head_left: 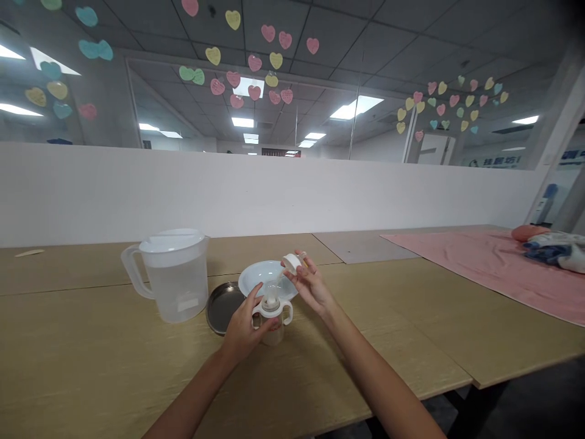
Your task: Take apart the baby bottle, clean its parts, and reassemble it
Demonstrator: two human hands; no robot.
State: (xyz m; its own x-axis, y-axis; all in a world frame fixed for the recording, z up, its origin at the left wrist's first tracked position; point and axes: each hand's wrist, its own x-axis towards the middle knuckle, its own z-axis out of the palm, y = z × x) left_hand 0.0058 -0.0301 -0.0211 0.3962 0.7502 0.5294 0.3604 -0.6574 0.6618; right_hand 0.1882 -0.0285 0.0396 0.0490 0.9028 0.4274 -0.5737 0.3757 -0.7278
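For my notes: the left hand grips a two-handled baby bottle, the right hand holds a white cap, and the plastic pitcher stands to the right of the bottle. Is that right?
Not quite: the head view shows the plastic pitcher to the left of the two-handled baby bottle, not the right. The left hand grips the bottle and the right hand holds the white cap.

Pretty bright, evenly lit shot. The light's all coming from the recessed ceiling panels (356,107), and they leave glare spots in the glass partition (292,103). Shadows on the table (91,341) are faint and soft. The wide-angle bend is obvious: the white partition wall (228,195) curves off toward the edges, and the top right corner goes dark. Everything's a bit soft, with far detail mushiest.
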